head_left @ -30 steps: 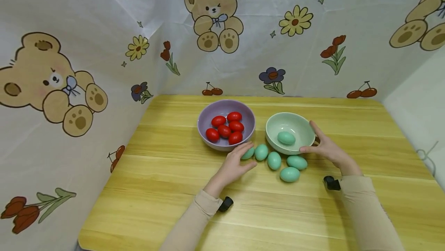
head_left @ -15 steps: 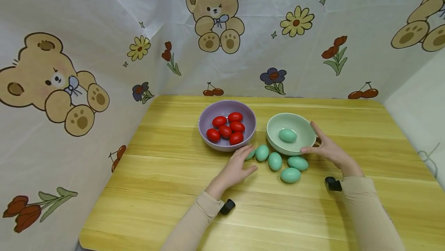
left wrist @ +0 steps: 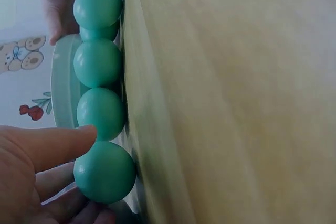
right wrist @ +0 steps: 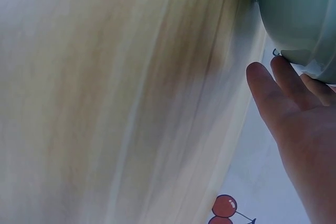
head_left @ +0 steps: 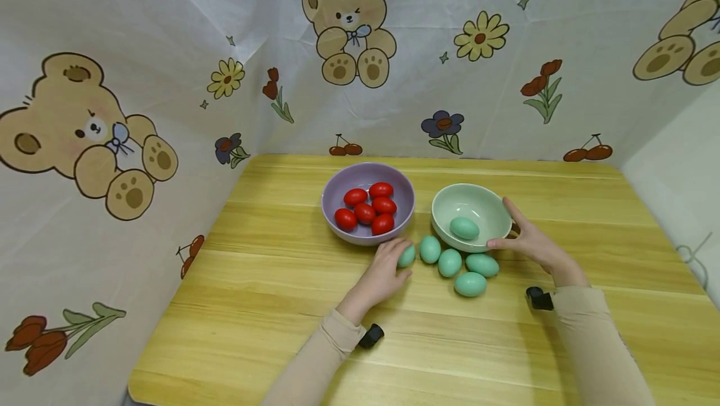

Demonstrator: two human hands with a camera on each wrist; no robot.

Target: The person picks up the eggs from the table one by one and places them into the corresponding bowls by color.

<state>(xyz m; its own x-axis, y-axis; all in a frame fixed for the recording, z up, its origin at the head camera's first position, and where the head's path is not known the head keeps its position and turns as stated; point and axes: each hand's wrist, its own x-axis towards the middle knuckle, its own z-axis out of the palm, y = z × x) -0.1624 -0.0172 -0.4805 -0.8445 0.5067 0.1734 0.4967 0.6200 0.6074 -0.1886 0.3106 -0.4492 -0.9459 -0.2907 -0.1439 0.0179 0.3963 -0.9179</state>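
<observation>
My left hand [head_left: 378,278] curls its fingers round the leftmost green egg [head_left: 407,256] on the table. In the left wrist view, the thumb lies along the upper side of that egg [left wrist: 105,174], with fingers behind it. Several other green eggs [head_left: 470,284] lie to its right, in front of a pale green bowl [head_left: 486,209]. One green egg [head_left: 464,228] is inside this bowl. My right hand [head_left: 531,245] rests against the bowl's right side, thumb near the front rim. In the right wrist view its extended fingers [right wrist: 286,85] touch the bowl's outer wall.
A purple bowl [head_left: 332,203] holding several red eggs [head_left: 364,213] stands left of the green bowl, just beyond my left hand. Both bowls are on a wooden table [head_left: 253,281]. A white cloth [head_left: 405,100] printed with bears hangs behind the table.
My left fingers have closed round the leftmost green egg. The two eggs beside it have shifted slightly right, and the egg inside the bowl has rolled a little. My right hand stays on the bowl.
</observation>
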